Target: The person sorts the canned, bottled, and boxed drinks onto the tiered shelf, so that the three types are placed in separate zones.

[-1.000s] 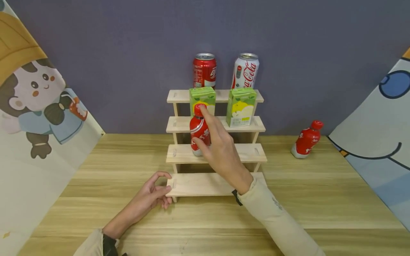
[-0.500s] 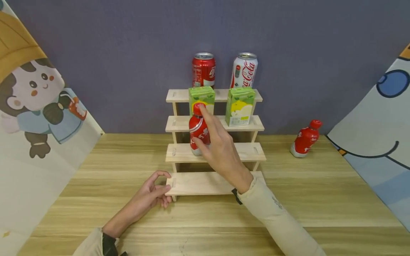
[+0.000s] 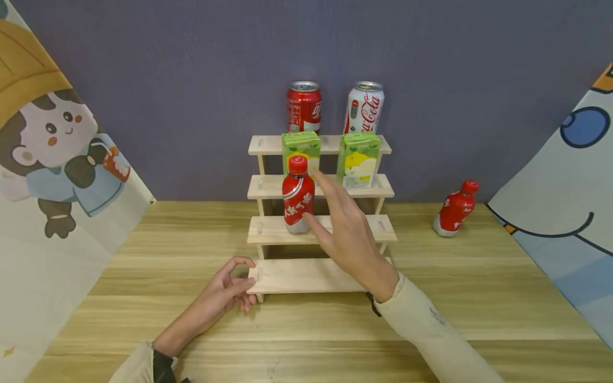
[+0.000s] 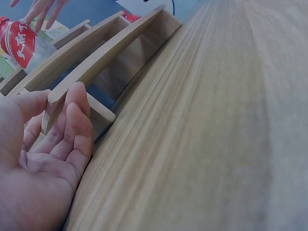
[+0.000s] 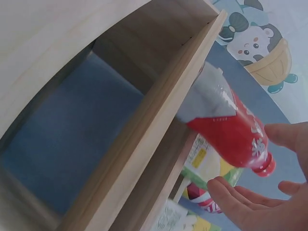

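In the head view a small red bottle (image 3: 298, 201) with a white base stands upright on the second-lowest step of a wooden tiered rack (image 3: 306, 276). Close to the bottle's right side is my right hand (image 3: 351, 239), its fingers spread and loosely extended. The right wrist view shows a gap between that hand (image 5: 269, 197) and the bottle (image 5: 231, 130). My left hand (image 3: 217, 295) pinches the left end of the lowest board. Its thumb and fingers lie on both sides of the board's edge in the left wrist view.
Two green juice boxes (image 3: 300, 149) (image 3: 359, 160) stand one tier up. On the top tier are a red can (image 3: 304, 108) and a white can (image 3: 365, 108). Another red bottle (image 3: 455, 208) stands on the table (image 3: 479, 287) at right, before the grey back wall (image 3: 201, 101).
My right hand has let go of the red bottle and drawn back to the right. The bottle stays on its step. My left hand keeps its place on the lowest board.
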The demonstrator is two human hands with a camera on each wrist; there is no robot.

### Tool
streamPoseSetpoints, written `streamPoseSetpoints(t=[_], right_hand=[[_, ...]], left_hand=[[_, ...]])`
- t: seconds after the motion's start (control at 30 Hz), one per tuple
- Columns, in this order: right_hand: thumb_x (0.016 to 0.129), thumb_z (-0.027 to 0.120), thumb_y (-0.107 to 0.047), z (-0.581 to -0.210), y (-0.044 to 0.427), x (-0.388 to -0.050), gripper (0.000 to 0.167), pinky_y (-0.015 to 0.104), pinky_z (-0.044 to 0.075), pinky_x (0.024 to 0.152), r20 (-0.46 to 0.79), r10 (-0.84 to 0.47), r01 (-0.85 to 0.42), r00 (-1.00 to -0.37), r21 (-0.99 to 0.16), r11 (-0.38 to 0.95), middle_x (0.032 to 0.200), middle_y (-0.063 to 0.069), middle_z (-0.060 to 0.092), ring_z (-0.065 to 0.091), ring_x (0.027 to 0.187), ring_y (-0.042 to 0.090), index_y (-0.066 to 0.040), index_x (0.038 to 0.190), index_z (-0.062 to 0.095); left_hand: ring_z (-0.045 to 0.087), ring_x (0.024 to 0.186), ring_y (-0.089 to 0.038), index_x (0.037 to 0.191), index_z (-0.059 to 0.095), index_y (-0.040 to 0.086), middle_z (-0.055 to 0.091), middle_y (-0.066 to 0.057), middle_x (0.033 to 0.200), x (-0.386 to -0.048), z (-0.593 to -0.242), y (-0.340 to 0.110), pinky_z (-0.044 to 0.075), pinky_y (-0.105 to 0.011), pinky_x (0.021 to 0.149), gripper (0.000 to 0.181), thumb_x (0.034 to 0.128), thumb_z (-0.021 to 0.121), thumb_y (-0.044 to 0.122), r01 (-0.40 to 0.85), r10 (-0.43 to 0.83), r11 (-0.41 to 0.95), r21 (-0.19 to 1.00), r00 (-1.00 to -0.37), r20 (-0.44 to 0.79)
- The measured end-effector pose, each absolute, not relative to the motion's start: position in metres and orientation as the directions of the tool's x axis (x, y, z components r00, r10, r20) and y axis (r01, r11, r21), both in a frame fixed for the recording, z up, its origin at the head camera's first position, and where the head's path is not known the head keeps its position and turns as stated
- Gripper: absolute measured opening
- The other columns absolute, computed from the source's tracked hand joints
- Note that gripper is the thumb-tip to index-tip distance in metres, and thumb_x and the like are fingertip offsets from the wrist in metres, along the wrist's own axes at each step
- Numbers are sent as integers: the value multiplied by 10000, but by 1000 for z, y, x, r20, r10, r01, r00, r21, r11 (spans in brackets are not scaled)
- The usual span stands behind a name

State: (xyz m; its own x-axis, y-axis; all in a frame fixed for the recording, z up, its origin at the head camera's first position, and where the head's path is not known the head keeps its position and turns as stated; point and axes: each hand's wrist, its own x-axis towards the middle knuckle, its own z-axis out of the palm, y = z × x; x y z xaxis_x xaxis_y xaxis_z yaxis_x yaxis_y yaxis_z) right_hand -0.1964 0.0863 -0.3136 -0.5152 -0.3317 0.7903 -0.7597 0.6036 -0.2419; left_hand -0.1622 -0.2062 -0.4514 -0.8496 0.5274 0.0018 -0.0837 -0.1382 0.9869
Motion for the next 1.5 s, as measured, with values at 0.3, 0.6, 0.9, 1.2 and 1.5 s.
streamPoseSetpoints(t=[0.3, 0.6, 0.9, 1.2, 1.5], right_hand=[[874, 784, -162, -315, 112, -186, 784, 463, 478, 1033, 790, -324, -718, -521, -200, 667, 1461, 141, 485, 495, 1325, 277, -140, 1531, 358], [869, 779, -131, -316, 137, -183, 749, 464, 475, 1033, 798, -306, -685, -519, -175, 707, 1429, 154, 510, 521, 1290, 287, -102, 1509, 392], [826, 803, -44, -316, 170, -197, 733, 497, 483, 1006, 843, -190, -640, -504, -216, 738, 1397, 160, 548, 544, 1256, 325, -52, 1462, 438], [800, 817, -27, -313, 224, -221, 701, 534, 375, 1069, 866, -26, -525, -499, -279, 804, 1367, 231, 543, 496, 1238, 440, -9, 1414, 479], [858, 778, -68, -318, 260, -233, 698, 594, 345, 1060, 816, 52, -416, -576, -348, 840, 1387, 275, 498, 447, 1272, 467, -37, 1459, 426]], left_hand=[[652, 675, -192, 1367, 318, 67, 711, -111, 817, -162, -452, -208, 560, -272, 633, 369, 1051, 501, 115, -79, 536, -144, 986, -844, 10], [652, 678, -188, 1365, 318, 67, 711, -112, 816, -162, -451, -209, 558, -266, 632, 371, 1049, 505, 119, -83, 531, -141, 987, -847, 5], [650, 680, -186, 1363, 318, 61, 709, -114, 817, -163, -450, -209, 558, -265, 630, 374, 1046, 510, 116, -83, 527, -144, 986, -850, 5], [649, 684, -191, 1364, 317, 62, 709, -114, 822, -163, -451, -205, 558, -267, 628, 367, 1048, 499, 102, -74, 542, -159, 984, -840, 24], [652, 684, -184, 1366, 315, 66, 712, -109, 815, -163, -451, -206, 558, -268, 632, 370, 1050, 501, 117, -80, 536, -144, 986, -844, 10]])
